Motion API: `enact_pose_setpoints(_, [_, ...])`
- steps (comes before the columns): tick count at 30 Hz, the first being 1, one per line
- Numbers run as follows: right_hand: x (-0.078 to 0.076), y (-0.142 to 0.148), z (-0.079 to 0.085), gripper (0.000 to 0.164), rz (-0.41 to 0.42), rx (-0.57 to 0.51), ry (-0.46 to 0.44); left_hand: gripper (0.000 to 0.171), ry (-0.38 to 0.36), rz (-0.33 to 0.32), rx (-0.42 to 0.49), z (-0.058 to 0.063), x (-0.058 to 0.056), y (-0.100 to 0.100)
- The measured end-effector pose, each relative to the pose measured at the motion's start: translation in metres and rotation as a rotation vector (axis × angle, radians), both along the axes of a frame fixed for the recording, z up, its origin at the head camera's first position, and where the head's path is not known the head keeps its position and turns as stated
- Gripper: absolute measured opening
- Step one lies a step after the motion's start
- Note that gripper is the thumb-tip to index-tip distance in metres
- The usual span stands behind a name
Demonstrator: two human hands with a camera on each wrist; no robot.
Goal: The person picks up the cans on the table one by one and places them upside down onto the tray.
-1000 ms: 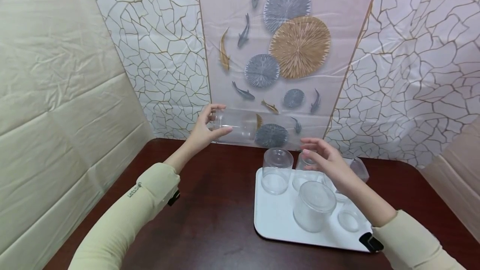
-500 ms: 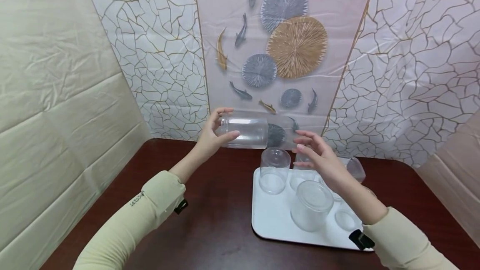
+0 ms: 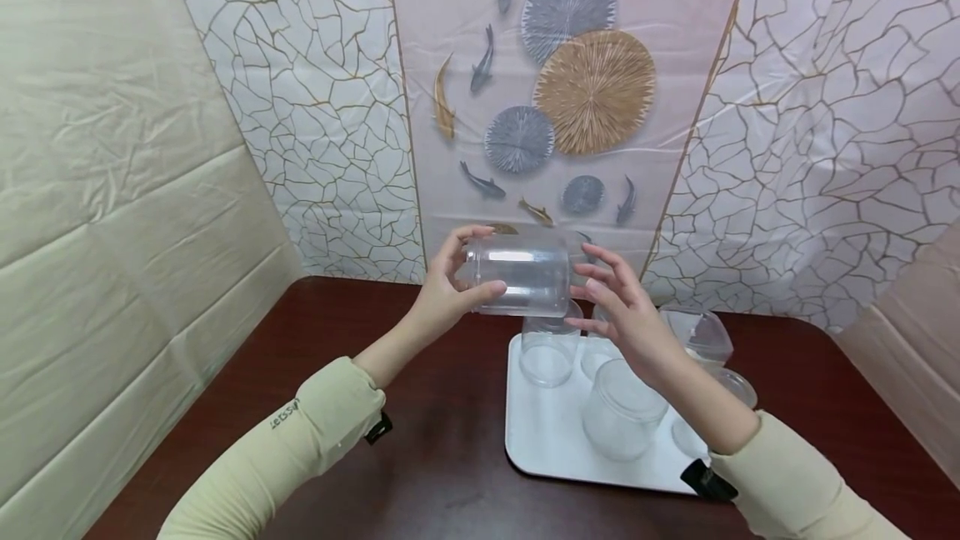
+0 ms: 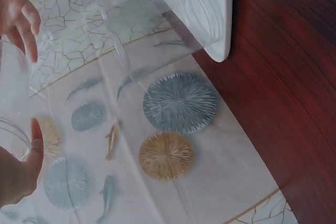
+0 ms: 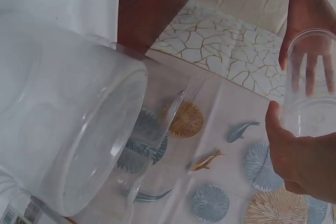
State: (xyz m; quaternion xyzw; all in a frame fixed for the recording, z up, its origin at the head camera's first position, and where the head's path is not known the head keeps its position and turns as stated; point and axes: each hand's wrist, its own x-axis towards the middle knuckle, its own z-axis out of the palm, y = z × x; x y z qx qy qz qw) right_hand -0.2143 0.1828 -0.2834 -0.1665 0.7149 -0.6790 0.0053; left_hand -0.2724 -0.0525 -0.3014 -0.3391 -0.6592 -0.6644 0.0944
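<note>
A clear plastic jar [image 3: 525, 277] lies sideways in the air above the table's back edge. My left hand [image 3: 457, 282] grips its threaded mouth end, thumb in front and fingers behind. My right hand [image 3: 618, 298] is at the opposite end, fingers spread and slightly bent, fingertips right at the jar's base. In the left wrist view the jar [image 4: 13, 85] is cut off by the left edge, with its threads near my left thumb. The right wrist view shows the jar [image 5: 310, 85] between both hands, with my right thumb beside the base.
Below my right arm a white tray [image 3: 540, 448] holds several clear containers, among them a tall jar [image 3: 547, 361], a wide jar [image 3: 626, 411] and an angular one [image 3: 697, 332]. The dark wood table [image 3: 420, 457] meets a patterned cloth backdrop [image 3: 345, 148].
My left hand has carried the jar rightward and slightly down. My right hand has moved left and up, from apart to right at the jar's base.
</note>
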Motion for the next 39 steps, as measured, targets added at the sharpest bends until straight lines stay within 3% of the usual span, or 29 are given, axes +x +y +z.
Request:
enact_pose_setpoints(6, [0.000, 0.000, 0.001, 0.050, 0.012, 0.003, 0.004, 0.082, 0.020, -0.012, 0.034, 0.000, 0.004, 0.005])
enact_pose_setpoints(11, [0.000, 0.001, -0.001, 0.064, 0.091, -0.021, 0.023, 0.067, 0.009, -0.028, 0.045, -0.001, 0.011, 0.010])
enact_pose_setpoints(20, [0.001, 0.001, -0.006, 0.074, 0.200, -0.040, 0.083, 0.072, 0.014, -0.038, 0.069, -0.009, 0.019, 0.019])
enact_pose_setpoints(26, [0.003, 0.000, -0.007, 0.080, 0.209, -0.010, 0.074, 0.082, 0.069, -0.021, 0.060, -0.013, 0.025, 0.024])
enact_pose_setpoints(32, [0.005, -0.002, -0.006, 0.080, 0.212, -0.025, 0.101, 0.079, 0.148, -0.019, 0.028, -0.015, 0.032, 0.027])
enact_pose_setpoints(39, [0.008, -0.002, -0.006, 0.068, 0.180, 0.009, 0.112, 0.084, 0.175, -0.007, 0.000, -0.018, 0.037, 0.028])
